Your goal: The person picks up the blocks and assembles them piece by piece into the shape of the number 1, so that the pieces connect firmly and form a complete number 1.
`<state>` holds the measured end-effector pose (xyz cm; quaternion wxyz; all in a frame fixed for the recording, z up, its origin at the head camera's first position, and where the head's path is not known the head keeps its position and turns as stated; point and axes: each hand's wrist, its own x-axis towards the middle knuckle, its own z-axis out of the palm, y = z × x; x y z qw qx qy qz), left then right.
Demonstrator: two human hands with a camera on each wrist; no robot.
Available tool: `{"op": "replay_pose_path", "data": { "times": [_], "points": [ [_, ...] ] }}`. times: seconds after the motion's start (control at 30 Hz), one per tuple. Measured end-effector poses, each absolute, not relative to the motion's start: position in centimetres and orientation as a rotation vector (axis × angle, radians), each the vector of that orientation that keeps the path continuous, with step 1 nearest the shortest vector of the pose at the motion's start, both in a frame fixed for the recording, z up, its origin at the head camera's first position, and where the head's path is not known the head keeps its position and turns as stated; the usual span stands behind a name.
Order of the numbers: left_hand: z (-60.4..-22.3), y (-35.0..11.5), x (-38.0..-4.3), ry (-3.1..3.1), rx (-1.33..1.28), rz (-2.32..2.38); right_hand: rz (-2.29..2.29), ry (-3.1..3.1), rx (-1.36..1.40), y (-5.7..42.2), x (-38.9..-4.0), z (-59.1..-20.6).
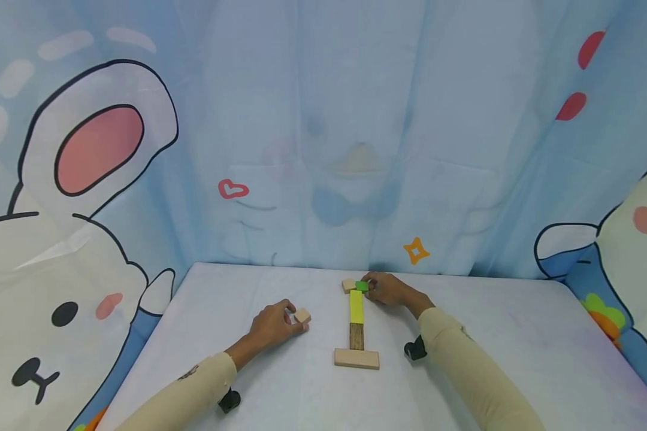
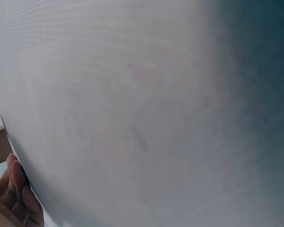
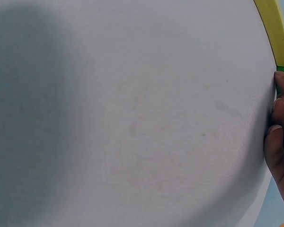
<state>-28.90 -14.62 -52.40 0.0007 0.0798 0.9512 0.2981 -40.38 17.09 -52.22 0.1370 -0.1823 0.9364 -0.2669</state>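
In the head view my left hand (image 1: 275, 324) pinches a small plain wooden block (image 1: 302, 315) between thumb and fingers, left of a line of blocks. My right hand (image 1: 386, 289) is at the far end of that line, its thumb and fingers on a small green block (image 1: 362, 286). A plain wooden block (image 1: 348, 285) sits beside the green one. Below them run a long yellow block (image 1: 356, 307), a dark brown block (image 1: 356, 337) and a wide plain block (image 1: 356, 358) across the near end. The right wrist view shows fingertips (image 3: 281, 75) touching the green block.
A white-covered table (image 1: 296, 389) bears the blocks. Behind it hangs a light blue curtain (image 1: 248, 120) with cartoon prints. Black wrist cameras show under the left sleeve (image 1: 194, 383) and the right sleeve (image 1: 469, 365).
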Motion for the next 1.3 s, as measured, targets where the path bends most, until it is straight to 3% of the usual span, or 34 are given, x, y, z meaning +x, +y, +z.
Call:
{"op": "replay_pose_path", "data": {
  "times": [1.3],
  "points": [
    [-52.82, -13.92, -28.96, 2.962, 0.375, 0.958, -0.776, 2.712, -0.538, 17.13, -40.44, -52.33]
  ]
}}
